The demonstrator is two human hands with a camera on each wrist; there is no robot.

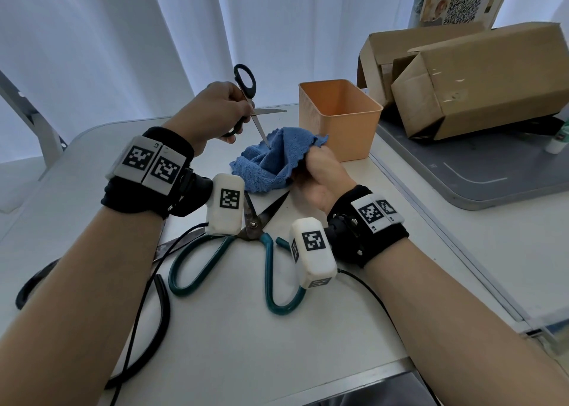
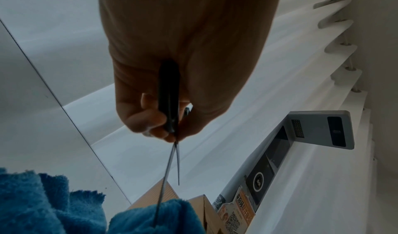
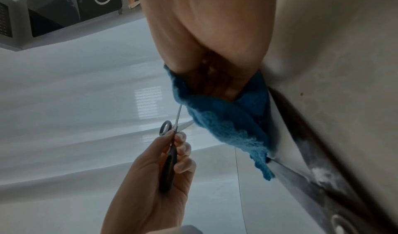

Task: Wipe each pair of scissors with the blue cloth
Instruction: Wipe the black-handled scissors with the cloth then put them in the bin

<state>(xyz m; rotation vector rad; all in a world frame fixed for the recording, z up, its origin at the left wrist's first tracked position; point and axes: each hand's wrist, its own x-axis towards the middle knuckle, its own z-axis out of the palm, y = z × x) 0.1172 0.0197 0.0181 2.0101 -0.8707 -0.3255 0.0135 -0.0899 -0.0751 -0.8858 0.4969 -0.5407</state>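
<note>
Two blades splayed: my left hand (image 1: 215,109) grips the black scissors (image 1: 246,97) so my right hand (image 1: 320,174), clutching the blue cloth (image 1: 271,159), wipes one.

cloth (image 1: 271,159): blue, plain. small scissors (image 1: 246,97): black handles, silver blades. large scissors (image 1: 255,236): teal handles, dark blades. bin (image 1: 341,119): orange, finely ribbed. boxes (image 1: 480,79): brown cardboard. wrist bands (image 1: 144,171): black, carrying white tags with black square codes. table (image 1: 231,328): off-white. curtain (image 1: 92,35): white.
</note>
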